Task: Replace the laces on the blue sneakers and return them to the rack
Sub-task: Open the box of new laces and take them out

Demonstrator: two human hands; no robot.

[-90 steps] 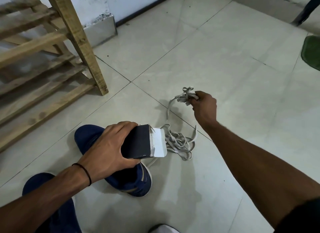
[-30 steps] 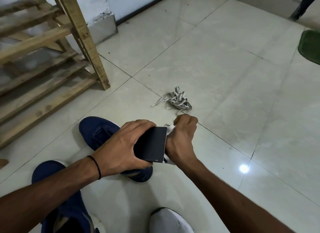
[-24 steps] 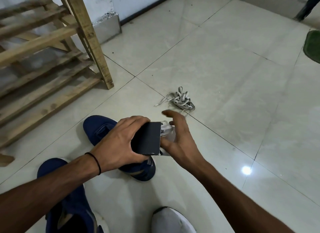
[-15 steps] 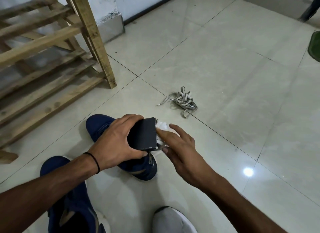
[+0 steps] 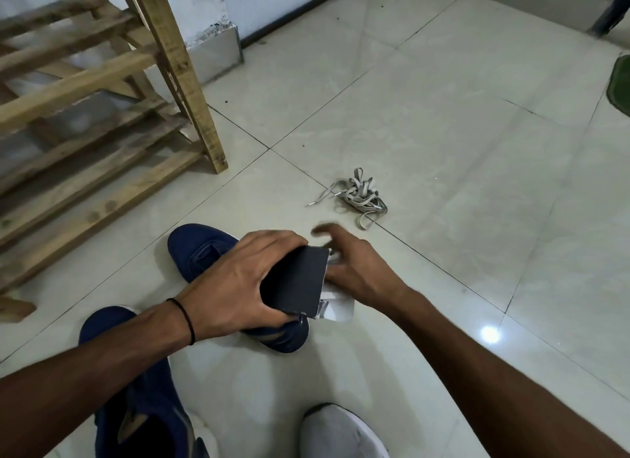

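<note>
My left hand [image 5: 235, 283] grips a small dark box [image 5: 296, 280] over a blue sneaker [image 5: 204, 253] lying on the tiled floor. A white flap [image 5: 337, 307] hangs from the box's open right end. My right hand [image 5: 354, 266] is at that open end, its fingers blurred and reaching into it; what they touch is hidden. A second blue sneaker [image 5: 143, 410] lies at the lower left under my forearm. A bundle of grey laces [image 5: 358, 196] rests on the floor beyond my hands, apart from both.
A wooden slatted shoe rack [image 5: 102, 123] stands at the left, its front leg [image 5: 180, 72] near the sneaker. A white shoe toe [image 5: 341, 433] shows at the bottom edge. A green mat [image 5: 620, 82] lies at the far right.
My right hand dropped the grey laces on the floor, then came back to the box's open end. Its fingers have shifted there over the last second. The left hand keeps hold of the box.
</note>
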